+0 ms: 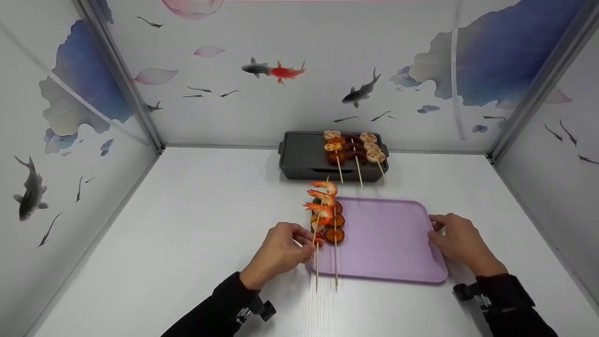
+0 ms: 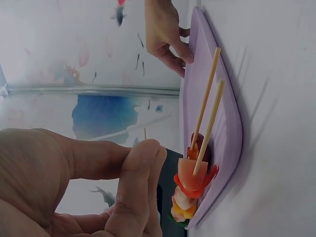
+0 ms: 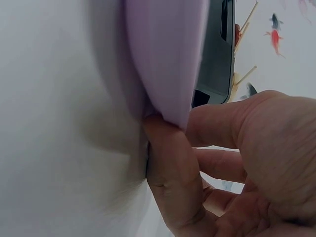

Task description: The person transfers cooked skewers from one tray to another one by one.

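Note:
My left hand (image 1: 283,248) pinches the bare end of a shrimp skewer (image 1: 322,199), which has several orange shrimps. The shrimps overlap the left edge of a light purple tray (image 1: 383,238) in the head view. Under them on the tray lie a skewer of round brown slices (image 1: 334,235) and a mixed skewer (image 2: 190,182) with red, yellow and pink pieces, their sticks jutting over the near edge. At the tray's right edge, my right hand (image 1: 461,241) grips the rim; in the right wrist view one finger reaches beneath the tray's rim (image 3: 170,64).
Behind the tray stands a dark grey grill (image 1: 304,152). Across its right half lie a lotus-slice skewer (image 1: 374,154), a dark brown skewer (image 1: 354,149) and a mixed skewer (image 1: 333,147), sticks facing me. White patterned panels (image 1: 299,107) enclose the white table (image 1: 210,196).

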{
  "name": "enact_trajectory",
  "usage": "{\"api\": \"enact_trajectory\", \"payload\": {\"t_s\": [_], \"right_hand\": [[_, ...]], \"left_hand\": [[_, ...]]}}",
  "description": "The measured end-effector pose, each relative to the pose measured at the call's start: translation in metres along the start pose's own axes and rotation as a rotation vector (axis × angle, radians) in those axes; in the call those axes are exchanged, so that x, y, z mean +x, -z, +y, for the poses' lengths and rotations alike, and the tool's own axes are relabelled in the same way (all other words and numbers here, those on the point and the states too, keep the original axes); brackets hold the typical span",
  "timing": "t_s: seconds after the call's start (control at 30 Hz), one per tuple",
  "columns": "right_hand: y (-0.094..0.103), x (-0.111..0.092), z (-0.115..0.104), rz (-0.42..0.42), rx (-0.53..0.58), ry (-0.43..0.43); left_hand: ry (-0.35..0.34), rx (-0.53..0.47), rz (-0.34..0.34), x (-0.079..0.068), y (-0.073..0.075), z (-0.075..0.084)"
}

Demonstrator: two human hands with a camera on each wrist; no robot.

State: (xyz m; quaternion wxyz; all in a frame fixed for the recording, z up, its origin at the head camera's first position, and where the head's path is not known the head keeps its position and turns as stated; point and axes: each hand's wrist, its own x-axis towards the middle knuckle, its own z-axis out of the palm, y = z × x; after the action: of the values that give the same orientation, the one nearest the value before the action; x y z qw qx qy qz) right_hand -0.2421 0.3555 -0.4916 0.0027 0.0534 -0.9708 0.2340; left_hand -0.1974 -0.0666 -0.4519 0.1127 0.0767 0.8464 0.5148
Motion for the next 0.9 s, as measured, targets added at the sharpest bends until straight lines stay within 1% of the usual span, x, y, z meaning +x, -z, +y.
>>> {"api": "enact_trajectory", "payload": {"t_s": [0.2, 0.3, 0.47, 0.6, 0.7, 0.9], "right_hand": [[0.0, -0.001, 0.0, 0.0, 0.002, 0.003], [0.0, -0.002, -0.001, 0.008, 0.004, 0.017], [0.002, -0.004, -0.001, 0.015, 0.002, 0.043], [0.003, -0.004, -0.001, 0.014, 0.002, 0.053], [0.002, -0.003, -0.001, 0.017, -0.001, 0.055], [0.001, -0.003, -0.002, 0.013, -0.002, 0.045]], "left_hand": [[-0.018, -0.013, -0.021, -0.002, -0.009, 0.002], [-0.028, 0.001, -0.024, -0.002, -0.013, 0.003], [-0.05, 0.054, -0.031, -0.003, -0.02, 0.006], [-0.08, 0.108, -0.028, -0.002, -0.027, 0.008], [-0.097, 0.13, -0.033, -0.002, -0.031, 0.01], [-0.087, 0.118, -0.065, -0.002, -0.036, 0.013]]}}
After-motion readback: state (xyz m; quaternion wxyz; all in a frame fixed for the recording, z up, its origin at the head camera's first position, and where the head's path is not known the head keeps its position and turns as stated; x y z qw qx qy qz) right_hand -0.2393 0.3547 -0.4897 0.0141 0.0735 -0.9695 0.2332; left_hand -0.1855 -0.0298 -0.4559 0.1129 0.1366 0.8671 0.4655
